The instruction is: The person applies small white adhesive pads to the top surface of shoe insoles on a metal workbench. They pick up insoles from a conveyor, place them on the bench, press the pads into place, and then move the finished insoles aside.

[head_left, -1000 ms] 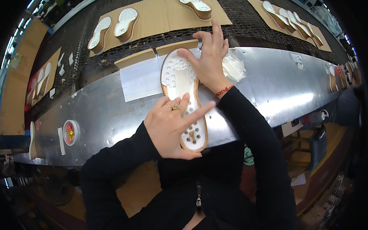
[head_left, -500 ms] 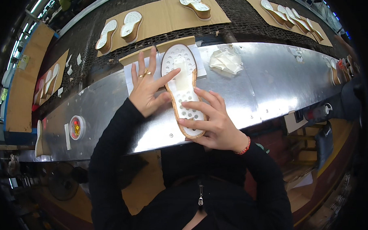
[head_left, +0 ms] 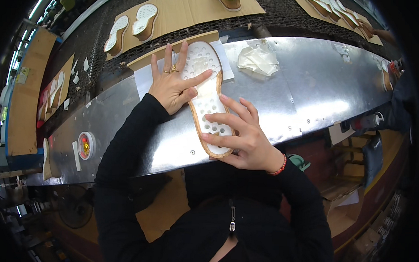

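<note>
Sole (head_left: 208, 103) is held at the metal bench (head_left: 322, 75), wide end away from the body; whether it is supported from below can't be told. Near end is clamped by the right hand (head_left: 250, 141), fingers spread on top. Left hand (head_left: 172, 86): fingers apart, index and thumb laid by the pale patch (head_left: 207, 87), nothing gripped.

Risks, biggest first: whole sole could be swung sideways, being gripped at one end only. Patch could be skewed or creased if pressed unevenly by one fingertip. Nearby holes could be covered if it is dragged.

Counts, large to small: bench, 1. Cardboard sheets (head_left: 186, 14), 3. Soles on the middle sheet (head_left: 145, 20), 3; those on the side sheets are overlapped, no firm count. Crumpled white pile (head_left: 258, 61), 1. Round tub (head_left: 92, 145), 1. White strip (head_left: 76, 156), 1. Red bracelet (head_left: 280, 166), 1. Gold rings (head_left: 174, 69), 2.
</note>
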Demonstrator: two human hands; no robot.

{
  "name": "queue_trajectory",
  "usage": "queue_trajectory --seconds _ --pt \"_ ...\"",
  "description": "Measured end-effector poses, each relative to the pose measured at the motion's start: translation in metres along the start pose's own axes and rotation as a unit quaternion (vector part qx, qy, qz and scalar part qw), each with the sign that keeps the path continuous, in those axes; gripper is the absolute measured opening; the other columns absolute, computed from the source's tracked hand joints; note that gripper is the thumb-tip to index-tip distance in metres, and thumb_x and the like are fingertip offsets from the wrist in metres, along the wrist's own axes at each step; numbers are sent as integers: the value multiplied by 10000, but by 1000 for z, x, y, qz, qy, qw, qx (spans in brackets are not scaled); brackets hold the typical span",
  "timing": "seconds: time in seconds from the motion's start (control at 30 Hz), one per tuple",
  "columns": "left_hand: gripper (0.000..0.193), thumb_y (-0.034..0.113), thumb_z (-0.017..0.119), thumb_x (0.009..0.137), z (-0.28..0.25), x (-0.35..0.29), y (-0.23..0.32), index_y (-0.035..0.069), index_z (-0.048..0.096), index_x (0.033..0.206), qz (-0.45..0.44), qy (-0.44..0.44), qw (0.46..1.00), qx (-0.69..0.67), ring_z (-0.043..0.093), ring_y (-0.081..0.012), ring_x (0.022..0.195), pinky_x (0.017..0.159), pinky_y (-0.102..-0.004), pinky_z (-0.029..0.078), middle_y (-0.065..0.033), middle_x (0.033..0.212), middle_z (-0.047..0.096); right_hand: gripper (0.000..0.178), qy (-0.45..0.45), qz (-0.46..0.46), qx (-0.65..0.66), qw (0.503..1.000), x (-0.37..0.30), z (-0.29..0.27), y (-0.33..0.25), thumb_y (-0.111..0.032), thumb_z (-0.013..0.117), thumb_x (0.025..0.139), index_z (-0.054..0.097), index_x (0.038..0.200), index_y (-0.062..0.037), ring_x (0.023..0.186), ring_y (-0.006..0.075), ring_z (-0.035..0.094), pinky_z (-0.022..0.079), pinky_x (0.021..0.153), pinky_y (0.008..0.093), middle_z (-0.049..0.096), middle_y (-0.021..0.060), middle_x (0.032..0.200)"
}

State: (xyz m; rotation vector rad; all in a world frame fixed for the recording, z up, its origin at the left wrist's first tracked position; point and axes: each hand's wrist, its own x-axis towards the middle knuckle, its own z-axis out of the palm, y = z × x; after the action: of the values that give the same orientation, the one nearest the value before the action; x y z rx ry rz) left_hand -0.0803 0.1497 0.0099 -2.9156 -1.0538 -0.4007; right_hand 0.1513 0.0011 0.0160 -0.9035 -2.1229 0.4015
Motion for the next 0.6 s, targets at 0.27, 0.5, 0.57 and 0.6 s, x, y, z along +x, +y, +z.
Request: queue_trajectory --seconds 0.27,0.5,0.57,0.6 --pt "665 740 175 956 -10 -23 21 422 555 1399 -39 -45 990 -126 -187 -508 1471 1074 -728 -116 -190 1654 -84 473 -1 11 -1 1000 0 2 0 -233 842 669 741 1122 -321 1436 319 365 176 1139 554 574 11 1339" --pt "542 683 325 975 -14 -23 22 426 569 1386 -99 -7 995 20 -211 -460 1483 1062 -746 -111 -153 1666 -85 497 11 -4 16 1000 1 6 0 -191 826 652 741 1130 -297 1437 332 361 195 1143 536 570 8 1347" --pt "529 664 372 972 -12 -24 22 350 694 1250 -77 42 996 -17 -151 -441 1500 1087 -724 -70 -155 1665 6 506 13 -8 6 1000 1 7 -2 -189 828 645 739 1133 -291 1440 349 353 209 1142 535 560 19 1367" --pt "506 633 405 977 -13 -27 22 314 726 1203 -77 43 995 -50 -92 -449 1508 1114 -700 -32 -175 1657 70 502 17 -4 6 1000 0 8 -4 -201 833 649 738 1136 -284 1440 360 349 214 1141 539 547 44 1388"
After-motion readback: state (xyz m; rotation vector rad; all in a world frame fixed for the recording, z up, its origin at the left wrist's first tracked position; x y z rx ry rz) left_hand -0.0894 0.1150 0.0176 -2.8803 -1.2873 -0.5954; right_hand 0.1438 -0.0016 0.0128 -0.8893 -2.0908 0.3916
